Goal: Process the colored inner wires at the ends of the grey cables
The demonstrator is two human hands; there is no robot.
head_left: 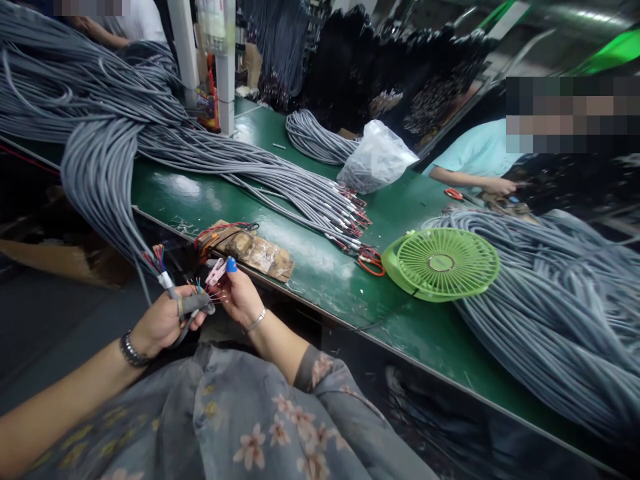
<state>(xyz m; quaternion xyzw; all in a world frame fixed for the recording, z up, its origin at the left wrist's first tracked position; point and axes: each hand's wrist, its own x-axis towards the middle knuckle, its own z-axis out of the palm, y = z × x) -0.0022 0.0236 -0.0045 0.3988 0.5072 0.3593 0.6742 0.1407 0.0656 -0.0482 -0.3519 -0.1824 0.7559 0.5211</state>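
Observation:
My left hand (165, 319) is closed around a grey cable (184, 331), a grey cover on one finger. Thin coloured wires (199, 287) fan out of the cable's end between my two hands. A second cable end with a white sleeve (165, 280) and bundled coloured wires stands just beyond the left hand. My right hand (241, 297), with a blue cover on its thumb, pinches near a small pink and white piece (217, 272) whose kind I cannot make out. Its fingertips meet the loose wires, and some fingers are hidden.
Grey cables (280, 173) lie across the green table (335, 280), their stripped ends near orange-handled scissors (371, 261). A taped block (260, 253) sits at the table's edge. Also there are a green fan (443, 265), a plastic bag (377, 157) and a co-worker (475, 157) across the table.

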